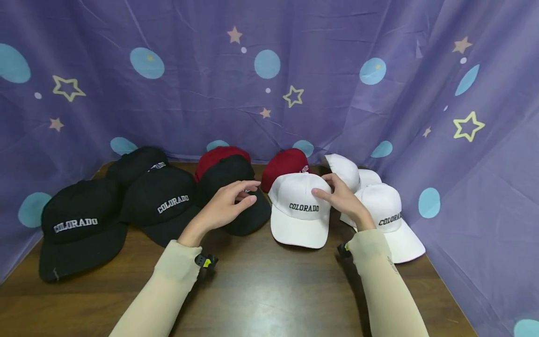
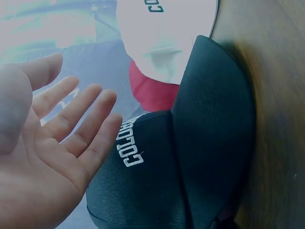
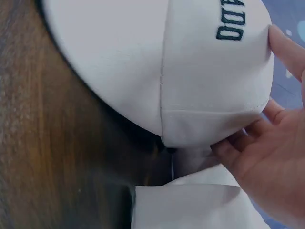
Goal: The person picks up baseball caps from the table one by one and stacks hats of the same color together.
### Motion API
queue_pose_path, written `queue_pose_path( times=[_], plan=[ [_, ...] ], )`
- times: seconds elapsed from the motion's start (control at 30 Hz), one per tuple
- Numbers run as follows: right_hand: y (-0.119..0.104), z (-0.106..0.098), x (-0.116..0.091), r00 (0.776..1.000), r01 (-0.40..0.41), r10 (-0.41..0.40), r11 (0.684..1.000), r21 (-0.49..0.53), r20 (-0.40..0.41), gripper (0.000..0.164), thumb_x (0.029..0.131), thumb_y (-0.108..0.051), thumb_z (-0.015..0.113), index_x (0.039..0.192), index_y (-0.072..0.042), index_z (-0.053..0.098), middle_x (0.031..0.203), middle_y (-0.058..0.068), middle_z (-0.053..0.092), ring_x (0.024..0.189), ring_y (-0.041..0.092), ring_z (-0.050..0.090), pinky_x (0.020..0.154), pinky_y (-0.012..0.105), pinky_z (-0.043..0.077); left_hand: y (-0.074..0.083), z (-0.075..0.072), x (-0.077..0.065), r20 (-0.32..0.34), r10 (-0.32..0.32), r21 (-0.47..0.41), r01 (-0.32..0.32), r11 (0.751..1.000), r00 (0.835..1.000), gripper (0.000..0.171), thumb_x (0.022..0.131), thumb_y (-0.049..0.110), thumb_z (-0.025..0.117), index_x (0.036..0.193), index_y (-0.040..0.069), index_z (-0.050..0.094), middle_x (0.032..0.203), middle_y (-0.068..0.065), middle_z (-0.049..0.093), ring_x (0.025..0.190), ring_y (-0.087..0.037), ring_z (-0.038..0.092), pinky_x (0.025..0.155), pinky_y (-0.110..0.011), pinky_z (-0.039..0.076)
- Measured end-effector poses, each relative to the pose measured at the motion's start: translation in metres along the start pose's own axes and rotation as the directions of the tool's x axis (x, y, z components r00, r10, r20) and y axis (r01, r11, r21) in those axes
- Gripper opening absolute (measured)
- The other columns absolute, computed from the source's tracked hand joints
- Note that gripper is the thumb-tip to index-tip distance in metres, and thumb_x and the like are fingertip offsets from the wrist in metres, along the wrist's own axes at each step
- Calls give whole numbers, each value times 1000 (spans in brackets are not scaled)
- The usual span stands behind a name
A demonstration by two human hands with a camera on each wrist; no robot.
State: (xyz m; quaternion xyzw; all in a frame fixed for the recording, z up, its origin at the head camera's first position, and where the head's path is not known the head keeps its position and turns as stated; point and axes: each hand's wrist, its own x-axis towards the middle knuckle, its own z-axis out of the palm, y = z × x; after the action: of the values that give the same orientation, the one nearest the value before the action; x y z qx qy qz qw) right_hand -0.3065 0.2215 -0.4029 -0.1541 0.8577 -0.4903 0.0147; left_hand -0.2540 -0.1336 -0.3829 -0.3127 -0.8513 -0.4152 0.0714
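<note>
My right hand [image 1: 343, 199] grips the side of a white cap [image 1: 296, 189] with COLORADO in dark letters. In the right wrist view its thumb lies on the front of the crown and the other fingers [image 3: 226, 151] curl at the side, partly hidden. My left hand [image 1: 223, 206] hovers with loosely spread fingers above a black cap [image 1: 225, 168], holding nothing; the left wrist view shows its palm [image 2: 47, 171] apart from that cap. A red cap [image 1: 280, 166] stands behind the white one, partly covered by it.
Several black caps [image 1: 82, 201] lie at the left of the wooden table [image 1: 269, 295]. Another red cap [image 1: 216, 154] sits behind the middle black one. More white caps [image 1: 381, 201] cluster at the right. A purple star-patterned curtain [image 1: 185, 107] hangs along the back and sides.
</note>
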Motion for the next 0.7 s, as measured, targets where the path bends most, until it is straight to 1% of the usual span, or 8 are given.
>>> queue_pose_path(
  times=[0.1,0.2,0.27,0.33,0.5,0.6,0.7],
  plan=[
    [-9,-4,-8,999,45,-46,998,51,16,54,88,-28,71,124,-1,40,111,15,55,97,26,55,82,37,46,1,-1,0,-1,0,6,0,1000,1000,37,97,28,58,133,26,51,119,9,55,96,-6,57,86,-32,49],
    [-26,-8,-18,996,75,-77,996,54,38,50,87,-18,71,121,3,40,108,18,55,95,27,54,79,33,46,0,-1,0,4,-2,2,2,1000,1000,37,97,28,58,133,26,51,118,8,55,97,-7,57,87,-32,49],
    [-38,-11,-26,995,78,-81,996,51,53,48,87,-14,72,119,3,41,105,18,55,94,27,54,78,33,45,0,-1,0,10,-5,-7,5,1000,1000,37,97,29,58,133,26,51,119,8,55,98,-8,57,87,-33,49],
    [-43,-14,-31,994,83,-86,996,38,69,47,86,-13,73,117,2,41,100,17,55,90,25,53,75,31,45,-1,0,0,17,-3,-16,4,1000,1000,38,97,29,57,134,26,50,121,8,54,99,-8,57,87,-33,49],
    [-46,-20,-38,983,129,-130,992,11,130,47,83,-12,76,113,0,42,91,17,56,83,26,55,71,33,46,-1,1,2,24,18,-31,-17,999,1000,39,98,29,57,136,24,49,126,8,53,101,-8,57,89,-32,48],
    [-41,-21,-38,972,156,-156,988,13,176,49,79,-14,79,111,-3,43,91,16,56,84,26,55,71,35,47,0,1,1,26,24,-33,-23,999,999,39,98,29,57,136,24,49,128,8,52,102,-9,57,90,-33,48],
    [-35,-20,-38,962,168,-166,986,10,216,52,75,-20,83,108,-9,44,92,13,55,86,24,54,72,34,47,1,1,1,34,25,-29,-24,999,999,40,98,31,56,137,24,48,129,8,52,105,-9,55,91,-34,47]
  ],
)
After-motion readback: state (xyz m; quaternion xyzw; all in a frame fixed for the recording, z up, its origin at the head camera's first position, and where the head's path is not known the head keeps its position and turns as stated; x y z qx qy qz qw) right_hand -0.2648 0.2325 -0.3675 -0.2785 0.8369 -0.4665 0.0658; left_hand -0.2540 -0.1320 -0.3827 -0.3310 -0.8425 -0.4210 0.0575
